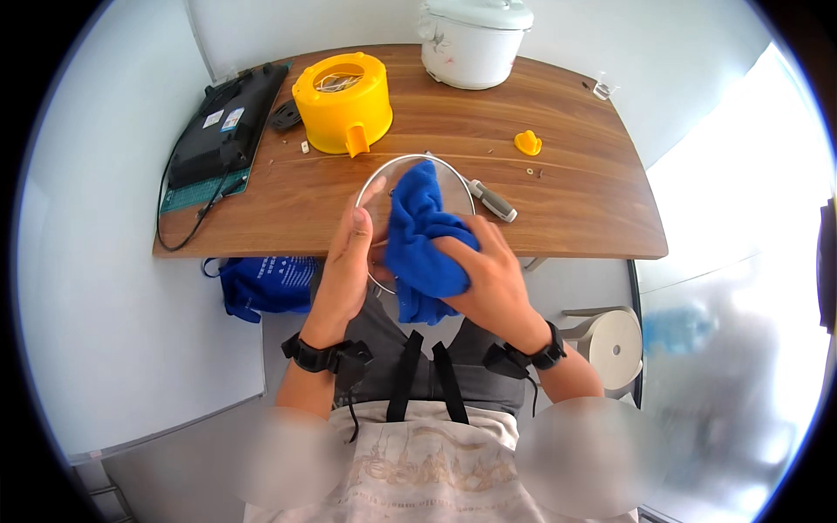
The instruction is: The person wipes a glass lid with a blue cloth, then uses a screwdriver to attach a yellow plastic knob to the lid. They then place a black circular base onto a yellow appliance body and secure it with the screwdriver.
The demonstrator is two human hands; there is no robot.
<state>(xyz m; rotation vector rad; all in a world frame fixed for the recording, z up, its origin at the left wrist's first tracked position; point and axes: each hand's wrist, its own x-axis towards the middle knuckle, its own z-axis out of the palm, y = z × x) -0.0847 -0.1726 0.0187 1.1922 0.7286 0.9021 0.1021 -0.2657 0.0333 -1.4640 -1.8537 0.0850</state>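
Observation:
My left hand (349, 268) grips the left side of a round clear glass lid (453, 174) with a silver metal rim, its thumb along the edge and fingers behind the glass. My right hand (495, 286) is closed around a bunched blue cloth (423, 248), which lies against the lid and covers much of its middle. The cloth's lower end hangs over the near rim. The lid is held up at the table's front edge, above my lap. Just right of it, a screwdriver (494, 201) with a grey and white handle lies on the wood.
On the wooden table (593, 192) stand a yellow round housing (349, 105) and a white lidded pot (475, 52). A black device (218, 131) lies on a green mat (187, 197) at left. A yellow knob (527, 143) and small parts lie right. Below are a blue bag (266, 283) and stool (613, 349).

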